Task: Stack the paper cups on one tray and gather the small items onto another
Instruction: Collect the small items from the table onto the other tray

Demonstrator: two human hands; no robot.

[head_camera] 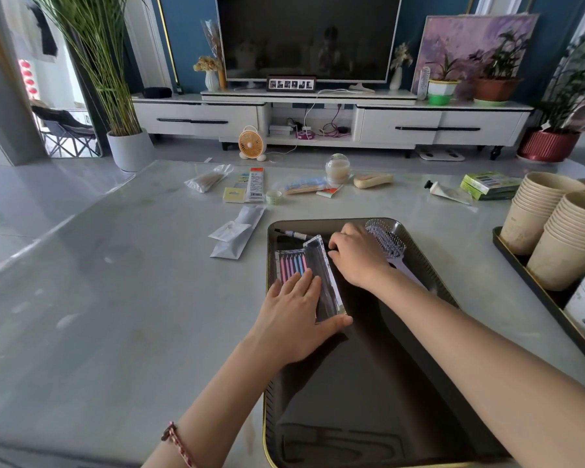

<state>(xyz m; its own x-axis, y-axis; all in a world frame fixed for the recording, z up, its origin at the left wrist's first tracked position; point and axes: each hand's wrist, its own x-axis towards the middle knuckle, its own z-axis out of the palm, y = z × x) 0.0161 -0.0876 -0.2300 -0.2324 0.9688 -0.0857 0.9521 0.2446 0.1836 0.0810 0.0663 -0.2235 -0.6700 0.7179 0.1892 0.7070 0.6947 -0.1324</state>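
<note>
A dark tray (368,383) with a gold rim lies in front of me. Inside its far end are a pack of coloured candles (291,265), a clear plastic box (325,275), a black marker (293,234) and a lilac hairbrush (387,241). My left hand (294,315) lies flat over the near end of the candle pack, its thumb hooked around the box's near corner. My right hand (358,255) rests with curled fingers at the far end of the box, beside the hairbrush. At the right, stacks of tan paper cups (554,228) stand on a second dark tray (507,244).
Small items lie along the far side of the table: white sachets (237,231), swab packs (206,180), a long card pack (255,185), a small cup (273,196), a glass dome (337,168), a wooden brush (372,180), a tube (448,193), green boxes (488,185).
</note>
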